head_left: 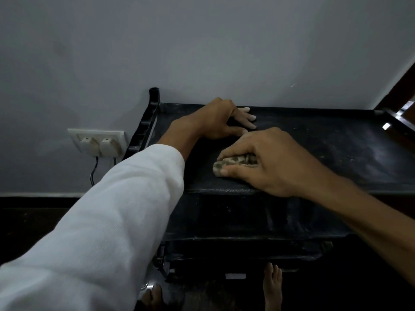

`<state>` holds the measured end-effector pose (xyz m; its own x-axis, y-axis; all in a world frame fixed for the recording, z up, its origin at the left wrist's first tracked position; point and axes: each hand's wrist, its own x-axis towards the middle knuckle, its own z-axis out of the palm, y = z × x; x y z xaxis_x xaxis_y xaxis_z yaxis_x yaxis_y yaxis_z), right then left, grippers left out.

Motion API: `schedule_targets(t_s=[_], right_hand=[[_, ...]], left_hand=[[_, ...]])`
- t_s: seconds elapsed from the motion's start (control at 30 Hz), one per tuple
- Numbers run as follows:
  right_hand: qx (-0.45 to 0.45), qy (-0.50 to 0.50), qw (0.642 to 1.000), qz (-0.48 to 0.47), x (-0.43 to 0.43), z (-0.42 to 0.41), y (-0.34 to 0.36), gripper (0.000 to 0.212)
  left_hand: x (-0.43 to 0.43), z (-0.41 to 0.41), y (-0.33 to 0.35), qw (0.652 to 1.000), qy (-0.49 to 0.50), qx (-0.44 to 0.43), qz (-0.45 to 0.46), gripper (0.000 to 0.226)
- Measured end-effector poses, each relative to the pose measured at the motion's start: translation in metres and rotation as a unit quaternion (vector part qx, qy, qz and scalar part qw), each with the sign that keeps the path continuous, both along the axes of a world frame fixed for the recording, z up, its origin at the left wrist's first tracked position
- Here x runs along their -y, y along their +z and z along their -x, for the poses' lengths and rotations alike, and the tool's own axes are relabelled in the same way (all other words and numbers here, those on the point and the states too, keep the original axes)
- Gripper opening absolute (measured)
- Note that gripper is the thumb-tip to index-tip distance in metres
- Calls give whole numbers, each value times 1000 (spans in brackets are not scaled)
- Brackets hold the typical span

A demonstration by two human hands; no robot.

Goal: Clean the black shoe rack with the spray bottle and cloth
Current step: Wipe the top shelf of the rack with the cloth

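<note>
The black shoe rack [325, 140] stands against a grey wall, its dusty fabric top facing me. My right hand [267, 160] grips a bunched, patterned beige cloth [226, 164] and holds it down on the top near the front edge. My left hand [215, 120], in a white sleeve, rests flat on the top further back, fingers spread and straight. No spray bottle is in view.
A wall socket [97, 142] with two plugs and hanging cables sits left of the rack. The rack's black side frame [146, 124] rises at the left. A dark wooden edge [402, 102] shows at the far right. Bare feet [272, 286] stand below the rack's front.
</note>
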<state>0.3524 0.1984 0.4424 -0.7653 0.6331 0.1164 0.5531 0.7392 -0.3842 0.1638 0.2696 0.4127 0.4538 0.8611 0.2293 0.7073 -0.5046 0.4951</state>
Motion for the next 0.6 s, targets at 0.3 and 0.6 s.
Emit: schedule_targets(t_s=[0.3, 0.6], right_hand=[[64, 7, 998, 24, -11, -29, 17, 31], [-30, 30, 999, -15, 3, 16, -1, 18]], left_hand=[[-2, -3, -2, 1000, 5, 1, -3, 32], [-5, 1, -2, 1000, 0, -4, 7, 33]])
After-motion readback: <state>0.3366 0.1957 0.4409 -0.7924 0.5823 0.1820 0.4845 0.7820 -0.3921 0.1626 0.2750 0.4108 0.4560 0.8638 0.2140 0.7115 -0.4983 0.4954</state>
